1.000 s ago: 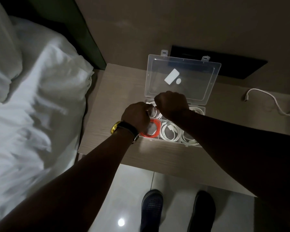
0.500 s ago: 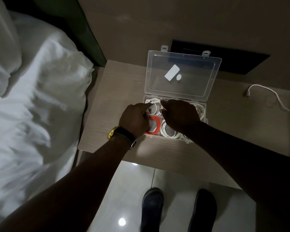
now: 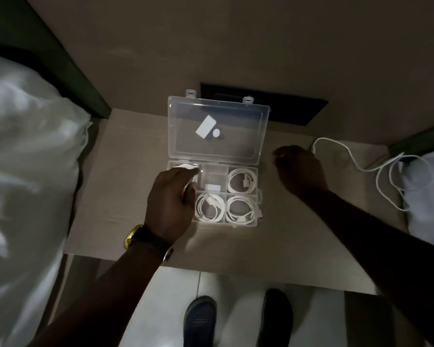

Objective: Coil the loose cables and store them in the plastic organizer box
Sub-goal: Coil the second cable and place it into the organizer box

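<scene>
The clear plastic organizer box [image 3: 259,196] stands on the wooden bedside table [image 3: 125,171] with its lid [image 3: 218,131] propped open. White coiled cables fill its right compartments [image 3: 242,180] and its front compartments [image 3: 209,205]. A small white adapter [image 3: 213,187] lies in the middle back one. My left hand [image 3: 172,199] covers the box's left side, its fingers curled onto a white coiled cable [image 3: 183,166] in the back left compartment. My right hand [image 3: 300,169] hovers right of the box, fingers curled in, nothing seen in it. A loose white cable [image 3: 348,156] begins just beyond it.
The loose cable trails in loops [image 3: 398,181] toward white bedding [image 3: 426,196] at the right. A bed with white sheets [image 3: 30,171] borders the table's left. A dark panel [image 3: 263,103] sits on the wall behind the box. My shoes [image 3: 199,319] stand below the table's front edge.
My right hand has left the box and swung right toward the loose cable. My left hand stays on the box's left side, now hiding the orange coil. The view has shifted right.
</scene>
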Action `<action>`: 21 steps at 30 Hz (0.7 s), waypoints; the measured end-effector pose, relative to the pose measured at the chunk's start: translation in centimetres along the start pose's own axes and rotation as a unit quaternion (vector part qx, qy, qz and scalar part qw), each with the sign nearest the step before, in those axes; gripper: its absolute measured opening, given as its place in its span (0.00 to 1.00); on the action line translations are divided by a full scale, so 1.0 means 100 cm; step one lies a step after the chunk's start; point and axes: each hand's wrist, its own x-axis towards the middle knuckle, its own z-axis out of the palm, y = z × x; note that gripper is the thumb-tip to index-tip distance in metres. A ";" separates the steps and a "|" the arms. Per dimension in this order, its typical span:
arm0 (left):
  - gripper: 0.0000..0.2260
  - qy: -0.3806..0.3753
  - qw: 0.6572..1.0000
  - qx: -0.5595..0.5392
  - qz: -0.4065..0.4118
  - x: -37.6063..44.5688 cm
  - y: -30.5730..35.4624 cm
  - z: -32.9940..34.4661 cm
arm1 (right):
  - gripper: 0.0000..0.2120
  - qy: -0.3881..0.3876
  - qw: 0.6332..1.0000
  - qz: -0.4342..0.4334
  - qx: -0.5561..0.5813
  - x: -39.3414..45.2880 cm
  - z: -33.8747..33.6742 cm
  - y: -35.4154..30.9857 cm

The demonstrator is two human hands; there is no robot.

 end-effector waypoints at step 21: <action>0.19 -0.280 0.960 -0.003 0.001 0.005 0.159 0.138 | 0.05 -0.164 0.960 -0.223 -0.040 -0.059 -0.020 0.118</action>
